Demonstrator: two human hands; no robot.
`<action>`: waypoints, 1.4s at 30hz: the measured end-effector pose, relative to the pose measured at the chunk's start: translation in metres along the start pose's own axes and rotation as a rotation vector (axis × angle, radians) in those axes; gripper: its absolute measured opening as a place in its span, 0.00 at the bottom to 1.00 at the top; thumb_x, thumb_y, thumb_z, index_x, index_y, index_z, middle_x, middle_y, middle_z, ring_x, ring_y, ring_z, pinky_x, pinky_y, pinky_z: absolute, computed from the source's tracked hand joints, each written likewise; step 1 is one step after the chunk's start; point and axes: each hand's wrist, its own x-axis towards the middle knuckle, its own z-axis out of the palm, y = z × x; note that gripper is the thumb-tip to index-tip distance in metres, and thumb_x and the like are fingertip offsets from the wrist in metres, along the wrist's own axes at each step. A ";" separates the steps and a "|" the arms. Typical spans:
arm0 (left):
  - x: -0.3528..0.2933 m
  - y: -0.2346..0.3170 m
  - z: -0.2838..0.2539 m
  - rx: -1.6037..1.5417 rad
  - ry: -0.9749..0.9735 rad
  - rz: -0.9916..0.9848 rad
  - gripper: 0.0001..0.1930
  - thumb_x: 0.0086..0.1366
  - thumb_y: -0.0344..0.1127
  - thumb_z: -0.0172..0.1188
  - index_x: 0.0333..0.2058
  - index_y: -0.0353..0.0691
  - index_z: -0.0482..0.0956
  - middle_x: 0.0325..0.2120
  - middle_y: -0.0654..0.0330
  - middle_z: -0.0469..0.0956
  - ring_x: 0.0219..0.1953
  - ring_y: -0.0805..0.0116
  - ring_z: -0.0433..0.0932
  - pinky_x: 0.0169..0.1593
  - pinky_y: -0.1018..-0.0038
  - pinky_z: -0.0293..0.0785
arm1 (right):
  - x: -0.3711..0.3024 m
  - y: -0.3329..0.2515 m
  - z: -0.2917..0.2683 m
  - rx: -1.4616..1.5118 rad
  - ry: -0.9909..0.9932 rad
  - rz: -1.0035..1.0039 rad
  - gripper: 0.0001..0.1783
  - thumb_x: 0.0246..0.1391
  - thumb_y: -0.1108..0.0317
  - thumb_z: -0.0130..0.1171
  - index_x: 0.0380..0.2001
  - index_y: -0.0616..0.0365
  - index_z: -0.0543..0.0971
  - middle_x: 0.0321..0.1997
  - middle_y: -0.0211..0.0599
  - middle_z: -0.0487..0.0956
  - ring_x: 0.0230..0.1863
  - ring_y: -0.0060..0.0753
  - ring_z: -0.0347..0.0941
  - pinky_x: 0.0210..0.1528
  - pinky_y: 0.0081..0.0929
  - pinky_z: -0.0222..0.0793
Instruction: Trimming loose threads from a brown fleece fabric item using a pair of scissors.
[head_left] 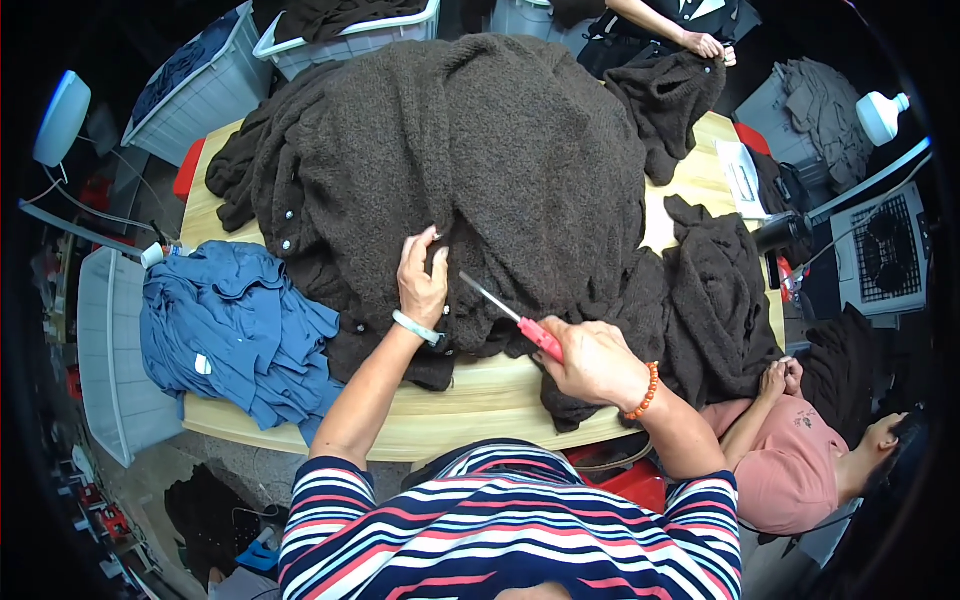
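A large heap of dark brown knit cardigans [540, 150] with small shiny buttons covers much of the wooden table in front of me. My left hand [424, 280] rests on the near side of the heap, fingers bent around the knit beside a shiny button [437, 237]. In my right hand [598, 362] is a red-handled tool [540, 338] with a thin, straight metal shaft. Its tip points up and left toward the knit, a short way from my left hand and apart from its fingers. The exact kind of tool cannot be made out.
Blue garments [235, 320] lie piled at the table's left end. Plastic bins [195, 95] stand beyond it. Across the table, a person handles a brown knit piece [665, 100]; another person in pink [785, 460] sits at right. Lamps [880, 118] flank the table [480, 405].
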 end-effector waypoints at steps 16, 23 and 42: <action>-0.048 -0.001 -0.061 -0.508 -0.374 -0.518 0.05 0.65 0.31 0.61 0.34 0.36 0.76 0.28 0.72 0.74 0.32 0.84 0.69 0.34 0.81 0.69 | -0.026 0.004 0.015 0.007 -0.117 0.040 0.18 0.56 0.60 0.58 0.48 0.54 0.74 0.27 0.52 0.80 0.31 0.57 0.79 0.37 0.47 0.73; 0.086 -0.038 -0.247 -0.366 0.347 -0.327 0.11 0.69 0.32 0.58 0.47 0.35 0.78 0.41 0.62 0.80 0.39 0.76 0.77 0.46 0.77 0.74 | -0.016 0.003 0.007 0.064 0.023 0.035 0.15 0.56 0.62 0.59 0.46 0.53 0.74 0.25 0.52 0.78 0.30 0.58 0.77 0.36 0.48 0.72; 0.060 -0.021 -0.081 0.784 -0.163 0.347 0.33 0.54 0.28 0.62 0.61 0.48 0.69 0.55 0.50 0.68 0.53 0.50 0.71 0.51 0.60 0.72 | 0.017 -0.008 0.015 0.039 -0.001 0.022 0.14 0.55 0.63 0.59 0.44 0.55 0.74 0.23 0.50 0.78 0.29 0.57 0.77 0.35 0.46 0.73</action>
